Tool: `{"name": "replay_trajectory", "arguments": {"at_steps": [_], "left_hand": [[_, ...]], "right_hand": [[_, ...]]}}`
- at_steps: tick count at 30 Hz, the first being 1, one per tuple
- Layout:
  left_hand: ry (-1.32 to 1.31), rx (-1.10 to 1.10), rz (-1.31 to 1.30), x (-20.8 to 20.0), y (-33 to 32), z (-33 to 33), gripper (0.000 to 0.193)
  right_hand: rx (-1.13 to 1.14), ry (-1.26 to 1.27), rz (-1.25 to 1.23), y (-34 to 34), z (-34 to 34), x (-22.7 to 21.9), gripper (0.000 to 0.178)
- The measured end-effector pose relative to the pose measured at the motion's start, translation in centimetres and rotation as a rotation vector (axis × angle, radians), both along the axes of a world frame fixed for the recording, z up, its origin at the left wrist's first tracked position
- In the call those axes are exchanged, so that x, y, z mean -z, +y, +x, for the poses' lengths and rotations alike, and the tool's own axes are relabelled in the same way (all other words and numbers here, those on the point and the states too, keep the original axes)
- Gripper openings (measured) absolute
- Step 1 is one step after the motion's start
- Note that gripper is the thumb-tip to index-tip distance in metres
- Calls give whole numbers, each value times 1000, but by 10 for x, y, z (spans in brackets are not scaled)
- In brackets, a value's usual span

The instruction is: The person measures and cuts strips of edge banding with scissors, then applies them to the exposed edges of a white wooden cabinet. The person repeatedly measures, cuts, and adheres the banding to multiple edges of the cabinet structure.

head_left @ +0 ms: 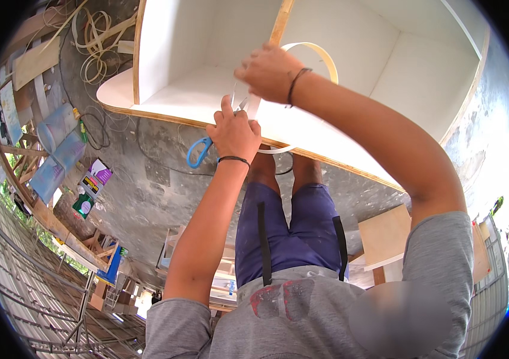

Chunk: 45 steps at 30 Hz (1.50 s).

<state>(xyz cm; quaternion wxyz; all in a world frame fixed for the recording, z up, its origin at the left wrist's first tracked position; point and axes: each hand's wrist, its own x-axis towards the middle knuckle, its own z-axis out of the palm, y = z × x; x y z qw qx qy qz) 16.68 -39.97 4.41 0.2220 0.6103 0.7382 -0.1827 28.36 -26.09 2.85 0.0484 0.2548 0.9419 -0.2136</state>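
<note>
My left hand (237,136) is closed around a pair of scissors (199,153), with a blue handle loop sticking out beside the palm. Its metal blades point away from me, parted, towards my other hand. Just beyond them, my right hand (269,73) is curled and slightly blurred over the cabinet's front edge. A thin pale edging strip (328,60) loops out from behind this hand, and part of it hangs below the board's edge. The fingers appear closed on the strip, though the grip itself is hidden. Both hands are over a white cabinet (173,90) with raw wooden edges.
An upright divider (280,24) splits the cabinet. Coiled strips (96,51) lie on the grey floor (147,203) at far left. Blue containers (57,161), a purple-and-black box (96,176) and a green-and-white package (83,204) stand left. A wooden panel (384,236) is at lower right.
</note>
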Motion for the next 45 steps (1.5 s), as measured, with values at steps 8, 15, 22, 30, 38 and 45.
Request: {"name": "replay_trajectory", "arguments": {"at_steps": [8, 15, 22, 30, 38, 45], "left_hand": [[-25, -26, -7, -4, -1, -3, 30], [-25, -1, 35, -1, -3, -1, 31], [-12, -7, 18, -1, -4, 0, 30], [-118, -78, -23, -5, 5, -8, 31], [-573, -109, 196, -24, -22, -32, 27], [-462, -8, 249, -31, -54, -47, 24]], "right_hand": [[1491, 414, -1437, 10, 87, 6, 62], [1942, 1046, -1464, -7, 61, 32, 54], [1324, 862, -1238, 44, 41, -19, 33], [787, 624, -757, 65, 51, -32, 30], [774, 485, -813, 62, 51, -44, 27], [1087, 630, -1133, 52, 35, -61, 36]]}}
